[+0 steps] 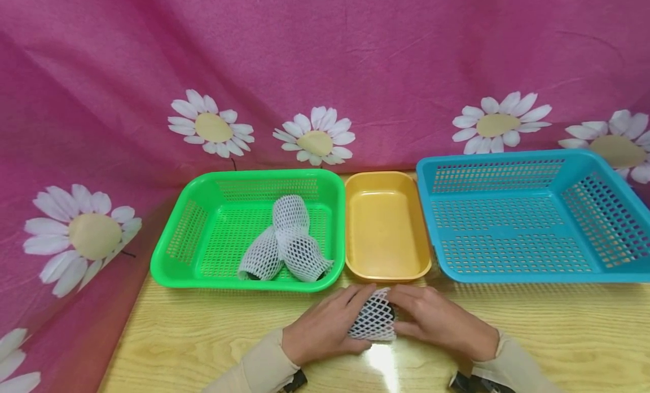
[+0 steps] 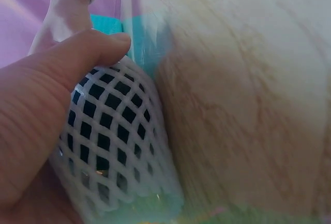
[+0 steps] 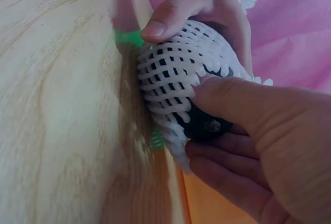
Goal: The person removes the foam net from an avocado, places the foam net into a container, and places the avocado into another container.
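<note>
A dark fruit, seemingly an avocado (image 3: 207,125), sits inside a white foam net (image 1: 373,322) just above the wooden table, in front of the yellow tray. My left hand (image 1: 327,328) grips the netted fruit from the left, thumb across the mesh in the left wrist view. From the right, my right hand (image 1: 437,319) pinches the open end of the net. In the right wrist view its thumb lies on the net's edge and its fingers curl beneath, with the fruit's bare dark end showing between them.
A green basket (image 1: 223,229) at the left holds three white-netted pieces (image 1: 290,212), dark where their ends show. Beside it stand a yellow tray (image 1: 388,229) and a larger blue basket (image 1: 508,229). A pink flowered cloth (image 1: 355,71) hangs behind the table (image 1: 203,325).
</note>
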The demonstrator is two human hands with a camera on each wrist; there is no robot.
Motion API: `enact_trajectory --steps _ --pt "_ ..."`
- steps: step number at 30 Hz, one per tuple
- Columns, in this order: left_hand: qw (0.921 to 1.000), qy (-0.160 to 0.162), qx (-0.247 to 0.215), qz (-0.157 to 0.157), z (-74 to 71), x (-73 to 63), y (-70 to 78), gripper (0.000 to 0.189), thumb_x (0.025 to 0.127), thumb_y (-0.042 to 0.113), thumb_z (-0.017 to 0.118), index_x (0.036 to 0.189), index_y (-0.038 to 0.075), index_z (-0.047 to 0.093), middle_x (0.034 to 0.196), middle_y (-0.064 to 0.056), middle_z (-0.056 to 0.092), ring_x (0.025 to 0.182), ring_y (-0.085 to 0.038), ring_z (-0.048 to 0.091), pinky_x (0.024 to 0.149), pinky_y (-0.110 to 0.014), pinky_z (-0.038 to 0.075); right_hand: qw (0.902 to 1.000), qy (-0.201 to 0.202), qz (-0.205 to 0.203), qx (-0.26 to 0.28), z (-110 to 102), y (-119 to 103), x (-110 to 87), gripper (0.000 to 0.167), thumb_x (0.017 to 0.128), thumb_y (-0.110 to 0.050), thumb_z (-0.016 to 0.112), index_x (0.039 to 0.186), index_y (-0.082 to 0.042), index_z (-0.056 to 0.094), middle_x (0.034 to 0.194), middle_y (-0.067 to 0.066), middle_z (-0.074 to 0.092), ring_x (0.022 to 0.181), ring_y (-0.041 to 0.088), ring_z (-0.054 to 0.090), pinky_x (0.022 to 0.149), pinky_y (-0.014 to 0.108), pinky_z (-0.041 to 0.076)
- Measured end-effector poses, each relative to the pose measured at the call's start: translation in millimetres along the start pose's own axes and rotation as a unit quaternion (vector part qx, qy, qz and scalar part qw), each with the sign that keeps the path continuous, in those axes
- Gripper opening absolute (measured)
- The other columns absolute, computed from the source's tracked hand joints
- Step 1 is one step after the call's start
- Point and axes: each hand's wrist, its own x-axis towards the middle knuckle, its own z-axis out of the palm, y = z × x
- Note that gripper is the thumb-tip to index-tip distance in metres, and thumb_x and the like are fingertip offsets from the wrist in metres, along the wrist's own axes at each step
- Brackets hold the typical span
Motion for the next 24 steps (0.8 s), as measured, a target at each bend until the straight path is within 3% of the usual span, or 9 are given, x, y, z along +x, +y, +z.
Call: enact_trajectory --steps 5,14,24 --pt "0.9999 0.009 0.003 0.008 0.9 0.9 -0.3 0.095 0.084 0.049 0.081 0.158 0.01 0.036 0.148 -0.007 0.057 0.131 -0.018 0.061 0.112 -0.034 0.052 1.0 -0.006 0.003 -0.003 -3.6 -0.5 -0.5 0.026 0.086 -0.022 0.08 0.107 -0.014 0.067 0.097 -0.01 0.068 0.085 -0.002 0.061 0.074 0.015 0.053" --pt "0.9999 0.011 0.007 0.008 1.1 -0.6 -0.2 0.096 0.083 0.049 0.082 0.157 0.009 0.037 0.147 -0.007 0.058 0.13 -0.018 0.061 0.112 -0.034 0.052 0.9995 -0.029 0.014 -0.003 -12.5 -1.4 -1.9 0.03 0.09 -0.028 0.079 0.113 -0.012 0.07 0.104 -0.006 0.073 0.091 0.001 0.067 0.076 0.02 0.058" --pt "0.9998 0.014 0.005 0.015 1.0 -1.4 -0.7 0.091 0.084 0.047 0.081 0.155 0.008 0.04 0.142 -0.005 0.06 0.125 -0.016 0.063 0.108 -0.033 0.054 0.9935 -0.075 0.081 0.027 -29.6 -4.7 -3.7 0.034 0.088 -0.031 0.082 0.116 -0.015 0.071 0.105 -0.01 0.072 0.089 -0.002 0.064 0.074 0.019 0.056"
